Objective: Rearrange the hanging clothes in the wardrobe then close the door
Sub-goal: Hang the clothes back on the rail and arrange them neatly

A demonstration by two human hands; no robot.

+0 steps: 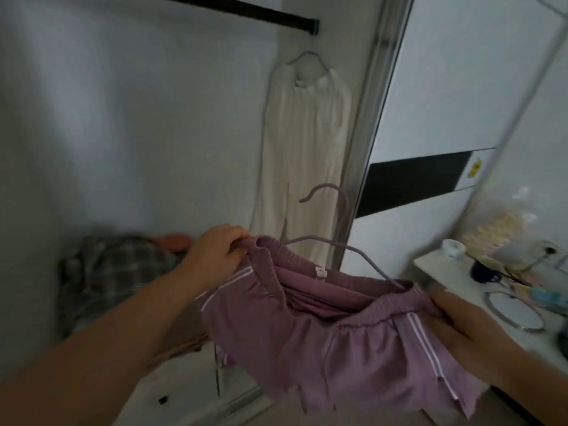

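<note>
Head view: both hands stretch purple shorts (322, 327) on a hanger (338, 244) before the open wardrobe. Left hand (215, 250) fingers pinch one waistband end; right hand (470, 321) grips the other (likely seating it). A white garment (304, 142) hangs below the rail (246, 10).

Two hands: left (216, 250), right (470, 321). Two hangers: purple hanger (344, 245), wire hanger (307, 56). Two garments on hangers: purple shorts (322, 333), white trousers (304, 142). One rail (246, 10). One dark mug (484, 272).
</note>
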